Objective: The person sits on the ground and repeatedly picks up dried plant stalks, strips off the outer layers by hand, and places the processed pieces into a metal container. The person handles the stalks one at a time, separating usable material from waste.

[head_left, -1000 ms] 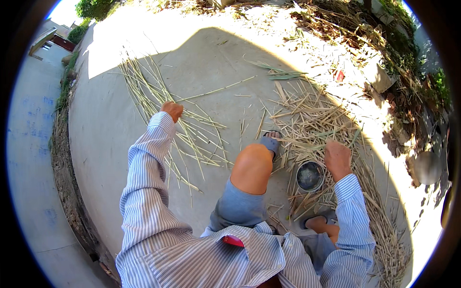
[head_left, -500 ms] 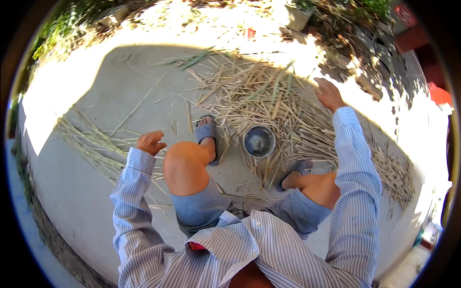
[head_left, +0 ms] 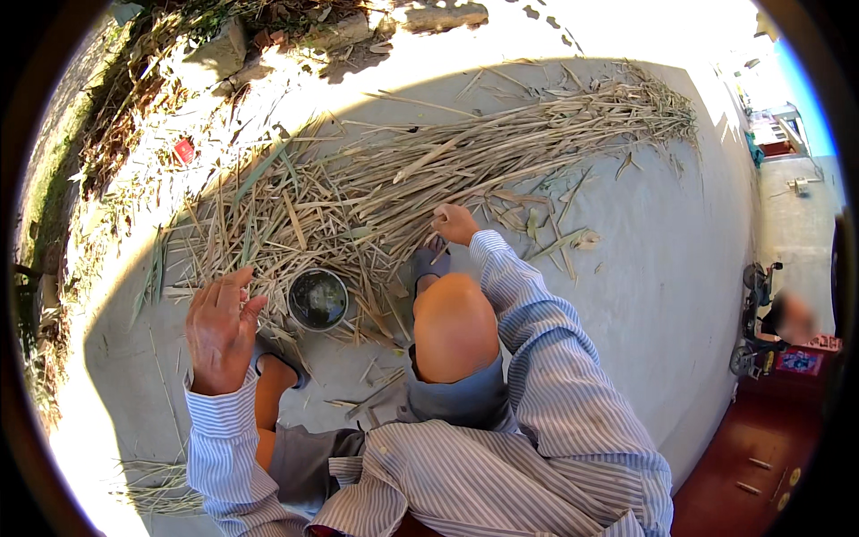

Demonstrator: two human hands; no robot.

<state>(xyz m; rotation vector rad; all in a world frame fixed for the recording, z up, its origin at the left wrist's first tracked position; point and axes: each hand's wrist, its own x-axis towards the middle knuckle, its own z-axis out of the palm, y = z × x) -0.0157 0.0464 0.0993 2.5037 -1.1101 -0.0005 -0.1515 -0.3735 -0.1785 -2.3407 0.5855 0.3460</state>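
Observation:
A long heap of dry, straw-coloured stalks [head_left: 447, 161] lies across the ground in front of me. My right hand [head_left: 456, 224] is at the heap's near edge, just above my right foot; its fingers are curled together, and whatever may be between them is hidden. My left hand [head_left: 219, 331] is raised over my left foot, thumb apart from the fingers, with nothing visible in it. Between my feet, close to the left hand, stands a round metal bowl [head_left: 318, 300] with dark, reflective liquid in it. Short cut pieces of stalk lie around the bowl.
Another bunch of thin stalks [head_left: 157, 488] lies at the lower left. Stones [head_left: 219, 49] and dry leaves line the far left. A parked two-wheeler [head_left: 752, 313] and a dark red cabinet [head_left: 743, 447] are at the right. A small red packet [head_left: 183, 150] lies among litter.
My view has swung to the right, so the heap and bowl appear farther left. My right hand has come in to the heap's near edge; my left hand has moved nearer the bowl.

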